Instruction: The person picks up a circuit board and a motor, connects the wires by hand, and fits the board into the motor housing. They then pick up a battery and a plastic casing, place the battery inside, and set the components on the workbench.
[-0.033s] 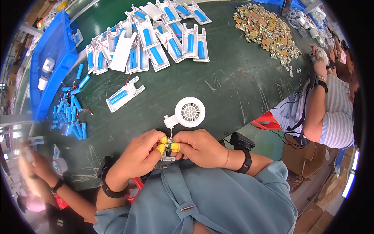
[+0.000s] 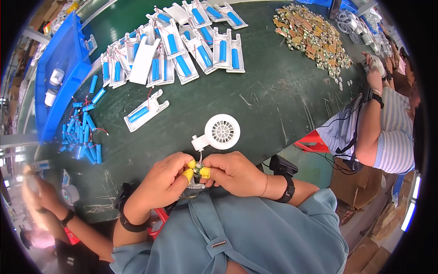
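My left hand [image 2: 162, 180] and my right hand [image 2: 235, 172] meet at the near edge of the green table [image 2: 273, 105]. Both wear yellow fingertip covers. Together they pinch a small circuit board [image 2: 197, 172], with a clear piece just below it. A thin wire runs from the board up to a white round fan head [image 2: 222, 132] lying on the table just beyond my hands. Each wrist carries a black band.
Several white casings with blue battery cells [image 2: 182, 50] lie at the back, and one casing [image 2: 146, 109] lies apart. Loose blue cells [image 2: 84, 132] and a blue bin [image 2: 59, 73] sit left. Small boards [image 2: 315, 36] are piled back right. A co-worker [image 2: 383, 132] sits right; another person's hand [image 2: 39, 196] is lower left.
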Tool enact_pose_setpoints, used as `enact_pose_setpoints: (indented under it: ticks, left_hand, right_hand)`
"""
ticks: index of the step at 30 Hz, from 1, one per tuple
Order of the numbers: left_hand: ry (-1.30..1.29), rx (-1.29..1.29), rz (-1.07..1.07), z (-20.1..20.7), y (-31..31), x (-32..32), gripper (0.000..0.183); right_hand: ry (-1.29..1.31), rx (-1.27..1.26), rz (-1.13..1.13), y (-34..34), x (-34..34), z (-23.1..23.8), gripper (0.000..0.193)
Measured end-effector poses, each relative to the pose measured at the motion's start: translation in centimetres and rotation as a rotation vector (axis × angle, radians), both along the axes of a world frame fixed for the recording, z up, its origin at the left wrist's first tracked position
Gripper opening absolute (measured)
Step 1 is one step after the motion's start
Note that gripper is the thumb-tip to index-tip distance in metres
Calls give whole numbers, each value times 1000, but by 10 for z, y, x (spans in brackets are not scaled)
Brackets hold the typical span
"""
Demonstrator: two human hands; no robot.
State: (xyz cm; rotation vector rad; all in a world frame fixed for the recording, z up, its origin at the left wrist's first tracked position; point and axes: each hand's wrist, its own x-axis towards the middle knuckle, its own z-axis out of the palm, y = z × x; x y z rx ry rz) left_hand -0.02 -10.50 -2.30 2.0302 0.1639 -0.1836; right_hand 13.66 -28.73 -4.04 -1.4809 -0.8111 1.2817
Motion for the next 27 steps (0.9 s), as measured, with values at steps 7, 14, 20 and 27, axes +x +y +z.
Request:
enact_pose_setpoints:
  ticks: [7,14,20,27]
  left_hand:
    - [5,-69,77,1,-2,2,25]
    - [89,-90,76,2,3,-4,26]
    - [21,-100,127,1,-2,-5,24]
    - [-7,-107,1,6,-8,-10,25]
  right_hand:
    - [1,25,49,-3,1,-5,16]
    - [-273,143,-60,-24,-2,4,9]
    - [-778,152,-525,-19,12,6,57]
    - [-948,149,-268,-3,17,-12,86]
